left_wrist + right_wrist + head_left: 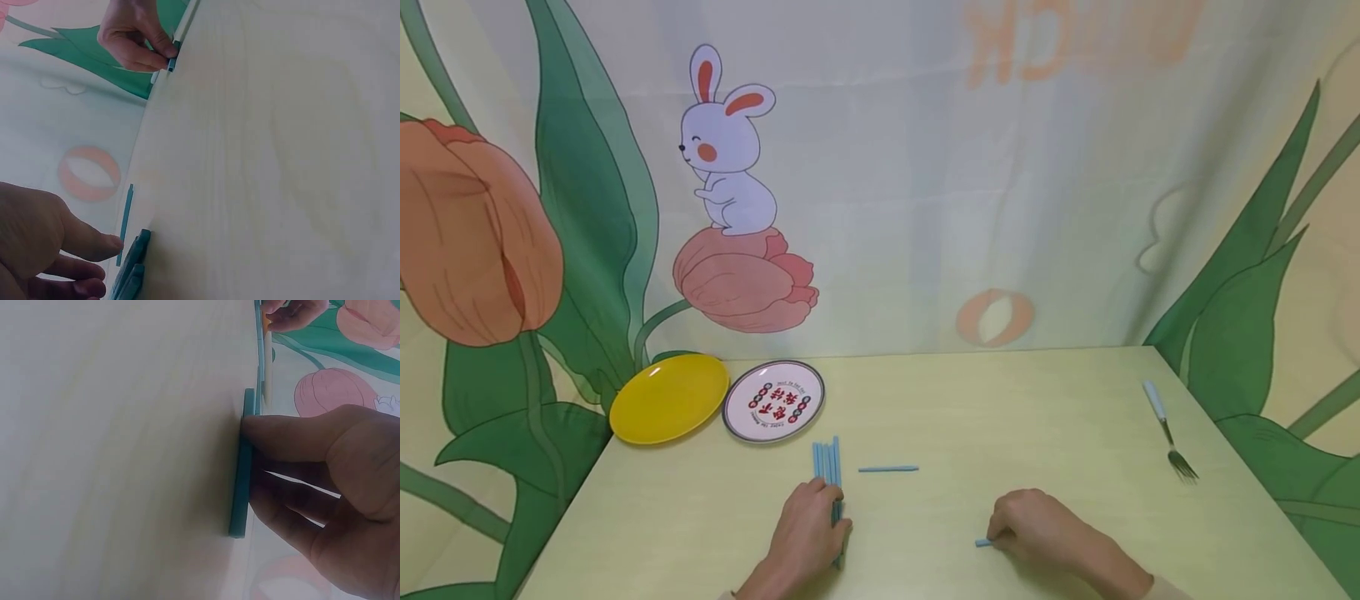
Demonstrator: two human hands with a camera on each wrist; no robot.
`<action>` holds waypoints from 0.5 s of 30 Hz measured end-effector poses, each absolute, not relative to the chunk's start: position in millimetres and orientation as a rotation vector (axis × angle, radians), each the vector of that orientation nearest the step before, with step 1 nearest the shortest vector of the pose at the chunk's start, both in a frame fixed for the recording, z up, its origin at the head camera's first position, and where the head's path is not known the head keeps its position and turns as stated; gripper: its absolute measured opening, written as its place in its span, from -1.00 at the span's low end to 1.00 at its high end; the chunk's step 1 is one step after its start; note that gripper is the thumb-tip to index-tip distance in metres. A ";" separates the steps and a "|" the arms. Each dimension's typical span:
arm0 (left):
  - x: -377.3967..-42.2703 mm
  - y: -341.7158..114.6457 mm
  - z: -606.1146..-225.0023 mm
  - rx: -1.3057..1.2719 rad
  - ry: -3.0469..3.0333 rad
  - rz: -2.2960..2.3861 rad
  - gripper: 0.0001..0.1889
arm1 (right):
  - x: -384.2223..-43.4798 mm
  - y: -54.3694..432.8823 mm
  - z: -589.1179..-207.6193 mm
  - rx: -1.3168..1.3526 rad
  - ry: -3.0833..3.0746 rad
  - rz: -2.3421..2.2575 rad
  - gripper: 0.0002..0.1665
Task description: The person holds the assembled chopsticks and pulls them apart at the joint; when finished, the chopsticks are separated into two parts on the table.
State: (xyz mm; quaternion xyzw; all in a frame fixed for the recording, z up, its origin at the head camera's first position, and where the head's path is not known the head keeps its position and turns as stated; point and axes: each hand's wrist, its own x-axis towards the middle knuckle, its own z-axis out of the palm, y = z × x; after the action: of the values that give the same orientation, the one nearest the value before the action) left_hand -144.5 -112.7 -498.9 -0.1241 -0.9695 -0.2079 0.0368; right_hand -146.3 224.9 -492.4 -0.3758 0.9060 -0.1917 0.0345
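Note:
Several blue sticks [827, 457] lie side by side on the table, the near part of the bundle covered by my left hand [808, 529]. That hand rests over them, its thumb [94, 240] stretched out beside the sticks [131, 269] in the left wrist view. A single blue stick with a narrower end [889, 468] lies crosswise to the right of the bundle. Farther right, my right hand [1037, 529] pinches another short blue stick [242, 469] between thumb and fingertips, low over the table. From the head only one end of this stick shows.
A yellow plate [670, 400] and a white plate with red print [748, 417] sit at the table's back left. At the right edge lies a fork with a pale handle [1156, 402]. A printed curtain [887, 208] hangs behind the table.

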 end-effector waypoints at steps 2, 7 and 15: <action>-144.5 -112.3 -500.0 -0.349 -3.006 -0.622 -0.70 | -145.6 224.5 -492.1 -1.161 2.781 -0.595 -0.90; -143.7 -111.5 -504.4 -0.299 -3.028 -0.565 -0.66 | -145.0 224.1 -491.5 -1.137 2.775 -0.584 -0.89; -146.6 -112.4 -505.7 -0.245 -3.073 -0.565 -0.59 | -146.2 225.3 -491.5 -1.137 2.778 -0.610 -0.88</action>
State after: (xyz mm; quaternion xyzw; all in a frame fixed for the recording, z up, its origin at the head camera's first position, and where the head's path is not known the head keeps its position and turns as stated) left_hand -146.6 -112.4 -505.7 -0.0783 -0.9805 -0.1802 0.0037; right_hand -146.2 225.3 -491.5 -0.3708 0.9063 -0.1990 0.0391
